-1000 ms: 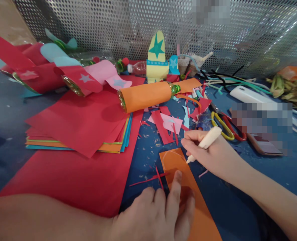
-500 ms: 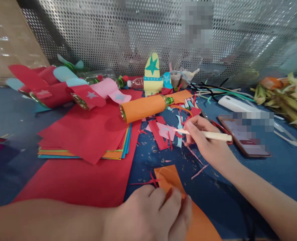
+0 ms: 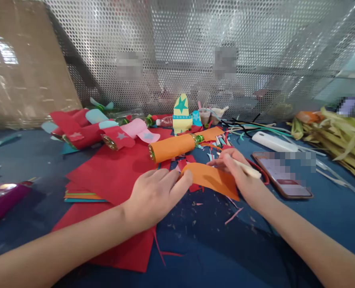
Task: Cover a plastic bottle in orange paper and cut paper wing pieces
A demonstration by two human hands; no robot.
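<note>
Between my two hands an orange paper strip (image 3: 212, 179) bows upward above the table. My left hand (image 3: 153, 196) grips its left end, thumb and fingers closed on it. At the strip's right end is my right hand (image 3: 240, 174), closed round a cream-coloured pen (image 3: 251, 169). Whether its fingers also pinch the paper I cannot tell. Just behind the strip lies a bottle wrapped in orange paper (image 3: 174, 148), its green neck pointing right. Red paper sheets (image 3: 105, 166) lie on a coloured stack left of my left hand. Paper scraps (image 3: 192, 186) show under the strip.
Several bottles wrapped in red paper (image 3: 75, 130) lie back left. Behind stands a yellow paper piece with a star (image 3: 181, 108). On the right are a phone (image 3: 281, 176), a white glue gun (image 3: 274, 141) and dried husks (image 3: 336, 140). A perforated metal panel (image 3: 177, 48) closes the back.
My left hand has brought the orange paper from the front edge up to my right hand. The pen, earlier pointing left over the scraps, is now tucked back in my right hand. The view has shifted.
</note>
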